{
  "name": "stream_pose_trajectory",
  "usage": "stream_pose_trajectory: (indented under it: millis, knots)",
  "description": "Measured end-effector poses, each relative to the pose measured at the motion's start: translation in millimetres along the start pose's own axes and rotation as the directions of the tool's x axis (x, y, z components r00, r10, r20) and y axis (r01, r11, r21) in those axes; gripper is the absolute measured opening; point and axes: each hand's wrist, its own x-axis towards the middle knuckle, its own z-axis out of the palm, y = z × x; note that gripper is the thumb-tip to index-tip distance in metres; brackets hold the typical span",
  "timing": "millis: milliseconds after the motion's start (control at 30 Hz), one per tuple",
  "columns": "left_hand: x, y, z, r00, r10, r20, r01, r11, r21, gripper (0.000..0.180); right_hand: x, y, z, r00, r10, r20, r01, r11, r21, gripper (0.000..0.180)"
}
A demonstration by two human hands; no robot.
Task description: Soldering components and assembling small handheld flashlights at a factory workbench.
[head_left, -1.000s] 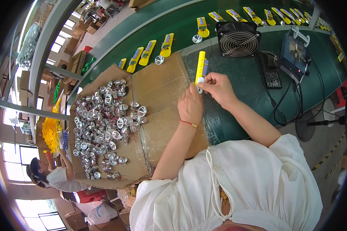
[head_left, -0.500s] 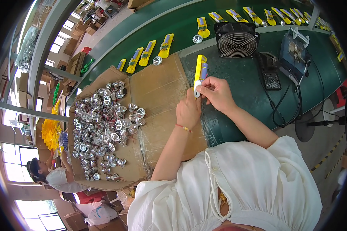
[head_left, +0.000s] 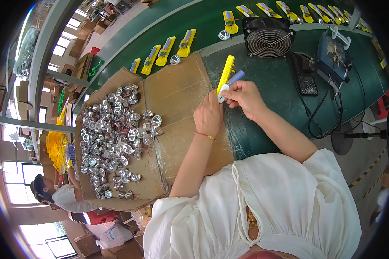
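Note:
A long yellow plastic housing (head_left: 226, 73) stands up from between my hands, over the line where cardboard meets green bench. My left hand (head_left: 208, 114) is closed round its lower end. Thumb and fingers of my right hand (head_left: 247, 99) pinch a white oval part (head_left: 223, 92) at that same end. A purple cylindrical battery (head_left: 237, 77) sticks out at an angle beside the housing, just above my right fingers; what joins them is hidden. Left of my hands, a cardboard box (head_left: 170, 82) with an open flap holds many shiny reflector cups (head_left: 127, 149) with thin wires.
Several yellow housings (head_left: 187, 42) with batteries and boards lie along the green conveyor (head_left: 142, 47), some beside reflector cups. A black fan (head_left: 269, 38), a blue soldering unit (head_left: 331, 56) and a dark tray (head_left: 307, 86) with cables stand at right. Another person (head_left: 67, 196) works at far left.
The yellow housing has tilted to the right and turned edge-on. The purple battery has swung outward from it. Both hands have stayed closed, nearly in place.

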Motion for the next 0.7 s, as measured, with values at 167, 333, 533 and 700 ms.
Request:
stream_pose_trajectory:
  millis: [167,333,533,700]
  knots:
    - [-2.6,4.2,-6.4,0.998,-0.051,0.04,0.051,0.999,-0.013,0.035,-0.1,-5.9,-0.6,0.995,-0.035,0.096,0.04,0.998,-0.053,0.012]
    - [1.7,5.1,-12.5,0.96,-0.19,0.204,0.202,0.979,-0.04,0.026,5.5,-14.5,-3.3,0.973,0.036,0.228,-0.072,0.986,0.15,0.012]
    - [-0.5,-34.2,-12.5,0.941,-0.248,0.228,0.337,0.734,-0.59,0.027,1.8,-40.5,-6.5,0.962,-0.018,0.273,0.101,0.951,-0.293,0.012]
    - [-13.5,-32.8,-23.9,0.778,-0.19,0.599,0.586,-0.125,-0.801,0.039,2.6,-0.2,-28.2,0.989,0.057,0.136,0.041,0.779,-0.625,0.017]
